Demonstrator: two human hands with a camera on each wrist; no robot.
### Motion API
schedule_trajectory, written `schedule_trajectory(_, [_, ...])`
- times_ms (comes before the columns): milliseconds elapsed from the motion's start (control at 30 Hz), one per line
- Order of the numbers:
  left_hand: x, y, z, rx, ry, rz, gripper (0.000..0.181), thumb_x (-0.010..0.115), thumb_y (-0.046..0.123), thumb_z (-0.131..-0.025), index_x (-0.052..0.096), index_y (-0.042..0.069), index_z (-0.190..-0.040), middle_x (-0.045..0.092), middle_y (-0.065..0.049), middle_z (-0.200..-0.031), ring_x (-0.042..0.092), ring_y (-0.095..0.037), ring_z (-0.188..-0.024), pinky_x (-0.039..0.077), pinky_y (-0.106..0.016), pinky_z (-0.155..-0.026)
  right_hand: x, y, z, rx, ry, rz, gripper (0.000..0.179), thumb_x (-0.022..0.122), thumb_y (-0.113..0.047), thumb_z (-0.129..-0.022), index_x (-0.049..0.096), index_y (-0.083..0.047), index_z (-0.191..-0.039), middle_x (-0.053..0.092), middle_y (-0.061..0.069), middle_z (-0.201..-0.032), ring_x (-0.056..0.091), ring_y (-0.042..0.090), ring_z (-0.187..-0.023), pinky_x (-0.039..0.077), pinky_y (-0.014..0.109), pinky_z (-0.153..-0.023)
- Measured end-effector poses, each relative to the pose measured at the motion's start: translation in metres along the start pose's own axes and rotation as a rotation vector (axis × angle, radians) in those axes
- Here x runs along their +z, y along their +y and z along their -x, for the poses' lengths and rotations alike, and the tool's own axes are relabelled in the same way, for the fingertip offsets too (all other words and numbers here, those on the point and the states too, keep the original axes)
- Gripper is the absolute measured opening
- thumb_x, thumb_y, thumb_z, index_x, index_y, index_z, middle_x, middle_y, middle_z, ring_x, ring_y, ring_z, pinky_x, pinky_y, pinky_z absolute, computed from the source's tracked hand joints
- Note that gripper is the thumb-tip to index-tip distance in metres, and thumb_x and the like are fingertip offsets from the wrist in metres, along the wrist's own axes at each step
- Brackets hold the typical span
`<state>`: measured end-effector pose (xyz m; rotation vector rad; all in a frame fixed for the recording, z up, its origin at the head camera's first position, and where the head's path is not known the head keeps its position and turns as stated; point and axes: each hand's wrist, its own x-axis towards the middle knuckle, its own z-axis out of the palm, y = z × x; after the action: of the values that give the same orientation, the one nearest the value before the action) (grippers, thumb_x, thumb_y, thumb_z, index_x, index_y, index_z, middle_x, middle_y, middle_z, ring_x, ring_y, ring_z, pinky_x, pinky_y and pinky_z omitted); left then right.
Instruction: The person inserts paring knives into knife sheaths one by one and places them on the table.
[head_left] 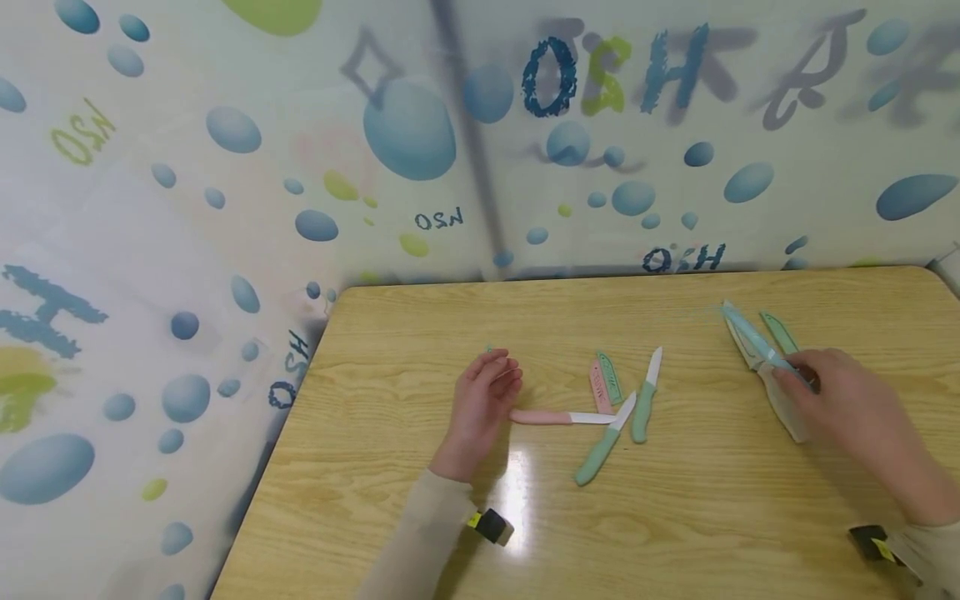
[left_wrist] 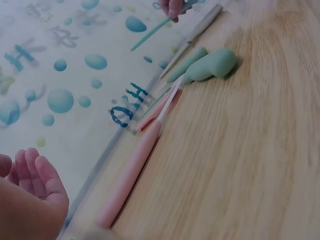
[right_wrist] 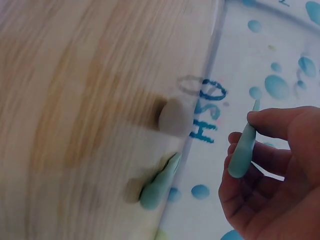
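My right hand (head_left: 840, 400) pinches a light blue knife (head_left: 753, 333) between thumb and fingers, its blade pointing away and to the left. In the right wrist view the rounded handle of this knife (right_wrist: 244, 152) shows. Below it in the head view lies a beige-handled knife (head_left: 782, 404). A green piece (head_left: 780, 332), partly hidden by the hand, lies just behind. My left hand (head_left: 483, 396) has its fingers loosely bent and holds nothing. Nearest to it is a pink-handled knife (head_left: 543, 417) with a white blade, seen also in the left wrist view.
Two green-handled knives (head_left: 597, 454) (head_left: 642, 408) lie mid-table, one blade tip near the pink knife's blade. A pink sheath (head_left: 600, 385) and a green sheath (head_left: 610, 377) lie side by side behind them. The wooden table (head_left: 360, 467) meets a patterned backdrop (head_left: 420, 250).
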<state>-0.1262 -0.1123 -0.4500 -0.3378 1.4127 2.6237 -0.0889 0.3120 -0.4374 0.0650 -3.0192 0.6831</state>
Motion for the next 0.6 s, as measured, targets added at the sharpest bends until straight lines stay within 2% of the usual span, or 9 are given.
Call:
schedule_trajectory(100, [-0.006, 0.003, -0.001, 0.008, 0.019, -0.006, 0.011, 0.056, 0.004, -0.104, 0.065, 0.009, -0.104, 0.069, -0.002, -0.094, 0.068, -0.014, -0.086, 0.059, -0.025, -0.083, -0.004, 0.010, -0.002, 0.012, -0.016, 0.007, 0.042, 0.062, -0.020, -0.105, 0.061, 0.021, -0.116, 0.065, 0.027, -0.091, 0.061, 0.033, -0.073, 0.050, 0.041, -0.052])
schedule_trajectory(233, [-0.013, 0.006, -0.001, 0.023, 0.042, -0.013, 0.013, 0.054, 0.002, -0.103, 0.065, 0.009, -0.105, 0.068, -0.002, -0.094, 0.068, -0.013, -0.085, 0.059, -0.024, -0.081, -0.010, 0.021, -0.003, 0.034, -0.038, 0.025, 0.043, 0.060, -0.018, -0.106, 0.058, 0.023, -0.117, 0.065, 0.025, -0.086, 0.057, 0.028, -0.066, 0.044, 0.034, -0.048])
schedule_trajectory(433, [-0.021, 0.010, -0.002, 0.025, 0.065, -0.001, 0.014, 0.053, 0.001, -0.102, 0.065, 0.009, -0.103, 0.067, -0.003, -0.094, 0.068, -0.014, -0.085, 0.058, -0.023, -0.080, -0.013, 0.034, -0.005, 0.108, -0.058, 0.071, 0.047, 0.059, -0.021, -0.106, 0.055, 0.025, -0.117, 0.064, 0.029, -0.086, 0.059, 0.033, -0.068, 0.050, 0.046, -0.051])
schedule_trajectory(600, [-0.023, 0.013, -0.001, 0.025, 0.074, 0.010, 0.015, 0.051, 0.000, -0.102, 0.063, 0.009, -0.103, 0.067, -0.003, -0.093, 0.067, -0.015, -0.084, 0.058, -0.022, -0.078, -0.013, 0.045, -0.009, 0.162, -0.104, 0.099, 0.046, 0.060, -0.018, -0.105, 0.054, 0.026, -0.116, 0.063, 0.028, -0.085, 0.056, 0.033, -0.068, 0.050, 0.048, -0.054])
